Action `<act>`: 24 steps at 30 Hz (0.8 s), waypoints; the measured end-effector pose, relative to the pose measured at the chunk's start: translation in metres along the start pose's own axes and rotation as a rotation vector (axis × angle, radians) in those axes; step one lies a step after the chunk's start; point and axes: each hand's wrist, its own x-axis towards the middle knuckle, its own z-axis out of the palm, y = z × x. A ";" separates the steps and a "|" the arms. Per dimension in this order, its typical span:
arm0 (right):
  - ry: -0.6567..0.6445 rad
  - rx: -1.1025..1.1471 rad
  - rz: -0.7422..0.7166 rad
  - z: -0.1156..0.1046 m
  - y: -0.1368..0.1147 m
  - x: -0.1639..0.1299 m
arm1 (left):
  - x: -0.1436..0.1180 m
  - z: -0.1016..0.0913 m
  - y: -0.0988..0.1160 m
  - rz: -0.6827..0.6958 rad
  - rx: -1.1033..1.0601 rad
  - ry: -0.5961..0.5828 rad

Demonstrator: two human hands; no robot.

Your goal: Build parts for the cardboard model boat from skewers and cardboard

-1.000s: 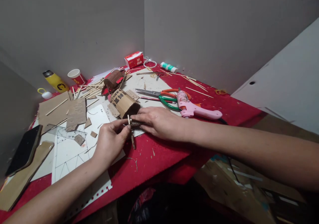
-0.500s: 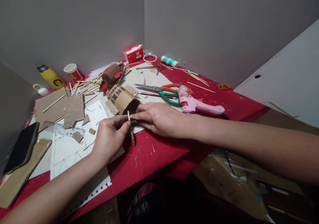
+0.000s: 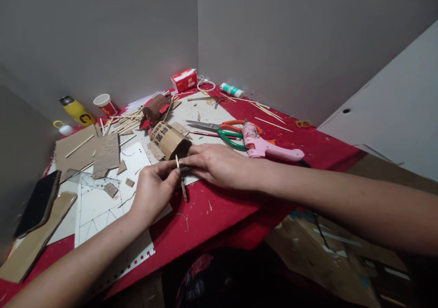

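My left hand (image 3: 155,189) pinches a short wooden stick (image 3: 177,161) between thumb and forefinger. A narrow cardboard strip (image 3: 184,192) hangs down just below that pinch. My right hand (image 3: 221,165) reaches in from the right, its fingertips meeting the left ones and closed on a small piece of cardboard (image 3: 186,167), mostly hidden by the fingers. Right behind the hands lies a rolled cardboard tube (image 3: 170,140) with dark printed characters. A brown tube (image 3: 156,107) with red parts lies farther back.
Scissors (image 3: 222,130) and a pink glue gun (image 3: 270,149) lie right of the tube. Wooden sticks (image 3: 128,121), corrugated cardboard (image 3: 106,155), a clear ruler (image 3: 91,180), a drawn sheet (image 3: 99,221) and a phone (image 3: 37,203) are on the left. Behind stand a paper cup (image 3: 106,106) and yellow bottle (image 3: 78,112).
The camera view has turned slightly, so the things at the left appear a little farther right. Both hands keep almost the same pose around the stick and cardboard.
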 end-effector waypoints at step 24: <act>0.110 0.091 0.008 0.017 -0.004 0.001 | -0.042 0.001 -0.010 0.042 0.309 0.095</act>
